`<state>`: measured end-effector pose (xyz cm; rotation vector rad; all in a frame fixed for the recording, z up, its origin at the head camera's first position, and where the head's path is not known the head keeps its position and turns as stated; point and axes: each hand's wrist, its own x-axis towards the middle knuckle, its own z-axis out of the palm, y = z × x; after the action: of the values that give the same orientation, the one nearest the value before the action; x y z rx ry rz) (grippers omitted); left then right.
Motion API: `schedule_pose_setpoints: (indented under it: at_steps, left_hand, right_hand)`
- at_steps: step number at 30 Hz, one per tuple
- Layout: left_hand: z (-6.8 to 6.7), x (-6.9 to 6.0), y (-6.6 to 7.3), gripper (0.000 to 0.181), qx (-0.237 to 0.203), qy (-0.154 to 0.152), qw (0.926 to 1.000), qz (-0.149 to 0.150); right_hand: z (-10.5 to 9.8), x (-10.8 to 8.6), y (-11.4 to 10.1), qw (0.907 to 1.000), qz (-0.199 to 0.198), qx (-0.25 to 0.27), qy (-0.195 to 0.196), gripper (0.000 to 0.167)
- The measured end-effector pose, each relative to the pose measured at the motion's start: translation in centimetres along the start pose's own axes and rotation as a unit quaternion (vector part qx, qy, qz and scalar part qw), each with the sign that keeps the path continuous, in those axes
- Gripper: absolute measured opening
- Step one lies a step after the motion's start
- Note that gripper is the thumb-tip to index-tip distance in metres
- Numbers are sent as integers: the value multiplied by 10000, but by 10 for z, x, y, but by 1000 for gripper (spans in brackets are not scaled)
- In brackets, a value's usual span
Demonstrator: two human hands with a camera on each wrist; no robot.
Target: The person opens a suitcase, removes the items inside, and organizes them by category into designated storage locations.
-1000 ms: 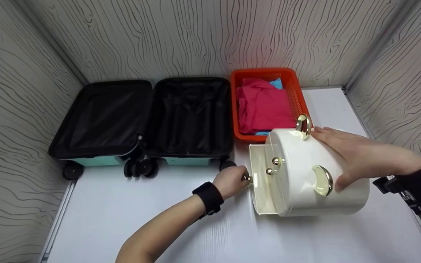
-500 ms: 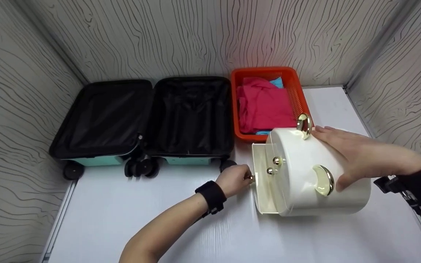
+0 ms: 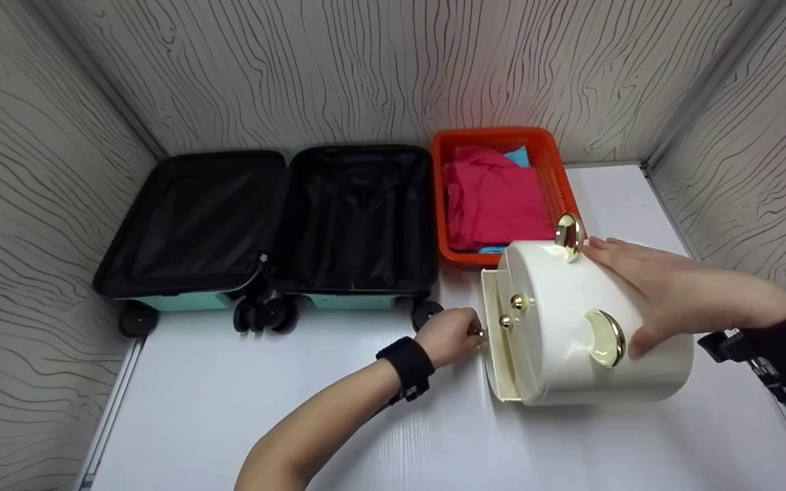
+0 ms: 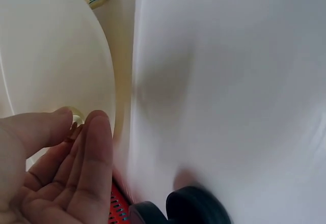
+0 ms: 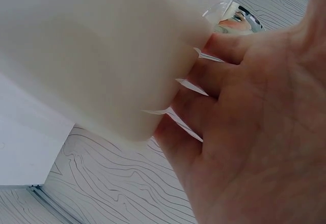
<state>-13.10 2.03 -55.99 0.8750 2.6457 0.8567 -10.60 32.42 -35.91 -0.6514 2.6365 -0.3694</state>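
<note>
A glossy white storage box (image 3: 570, 327) with a rounded body stands on the table, its drawer side facing left. Its lower drawer (image 3: 500, 341) sticks out a little way. My left hand (image 3: 449, 337) pinches that drawer's small gold knob (image 3: 481, 334) between thumb and fingertips; the left wrist view shows the knob mostly covered by the fingers. Two other gold knobs (image 3: 518, 301) show above it. Spread over the box's right part, my right hand (image 3: 673, 293) rests with fairly straight fingers, near the gold-trimmed handle (image 3: 570, 235). The right wrist view shows those fingers (image 5: 186, 107) against the white surface.
Behind the box stands an orange basket (image 3: 562, 184) holding folded pink cloth (image 3: 502, 204) and some blue cloth. To its left lies an opened suitcase with black-lined halves (image 3: 359, 225), wheels toward me. Patterned panels (image 3: 366, 68) wall in the white table (image 3: 338, 409).
My left hand has moved right with the knob, and the drawer has slid further into the box. The right hand has stayed on the box.
</note>
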Motion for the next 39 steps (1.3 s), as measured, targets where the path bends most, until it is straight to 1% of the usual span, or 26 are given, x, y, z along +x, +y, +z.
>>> schedule_pose_setpoints:
  at_steps: [5,8,12,18,27,33,39]
  left_hand:
    - [1,2,1,14,-3,9,10000,57]
    - [3,4,2,13,-26,-2,10000,67]
    - [5,7,4,14,-58,-20,10000,43]
    - [8,11,6,15,-106,-60,9999,-46]
    - [16,17,16,12,-73,47,10000,-26]
    - [18,16,16,11,-279,-16,9995,-119]
    - [18,16,14,12,-475,-78,9988,-107]
  right_hand:
    - [1,1,0,10000,-4,14,-27,137]
    - [1,2,0,9999,84,33,-46,137]
    - [1,1,0,10000,91,31,-24,136]
    - [2,2,0,10000,-5,14,8,137]
    - [2,0,1,9998,-107,-65,122,137]
    - [3,0,2,9999,-45,-47,92,136]
    - [3,0,3,9999,-54,-119,1,134]
